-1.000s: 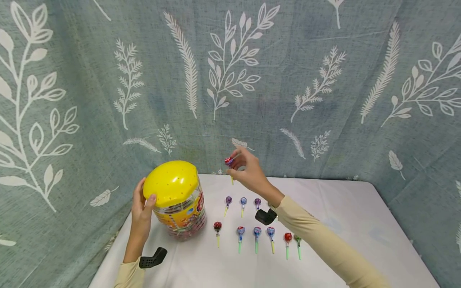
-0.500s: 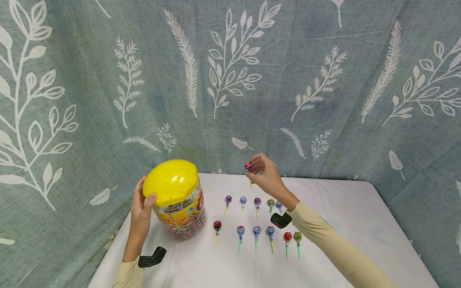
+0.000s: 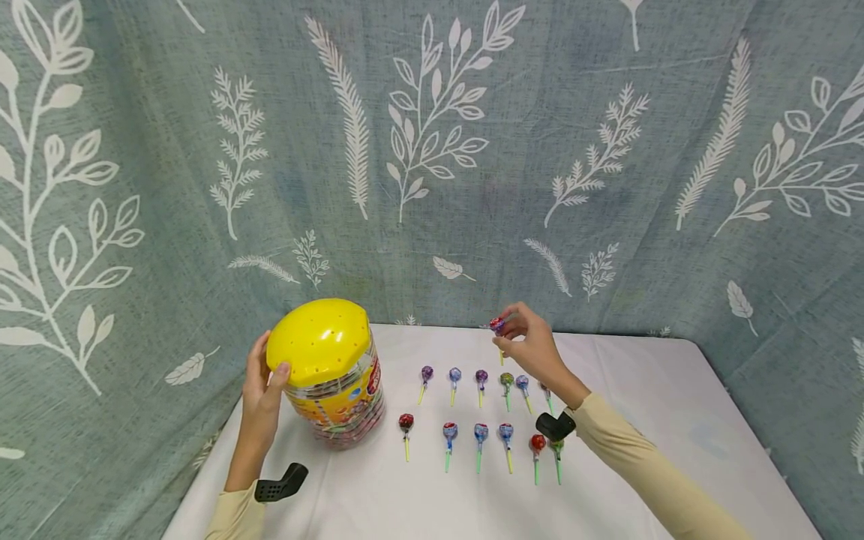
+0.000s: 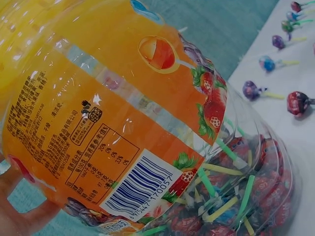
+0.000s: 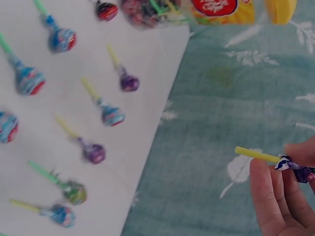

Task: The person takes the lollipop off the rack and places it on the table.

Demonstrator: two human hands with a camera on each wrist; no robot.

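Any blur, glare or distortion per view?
Head view: sharp, evenly lit, wide-angle bowing at the edges of the leaf-print curtain. Left wrist view: white glare streaks across the clear plastic candy jar with orange label, text still legible. Right wrist view: soft overall, the wrapped lollipops on the white table smeared; the right hand pinching a yellow-stick lollipop is clearer.
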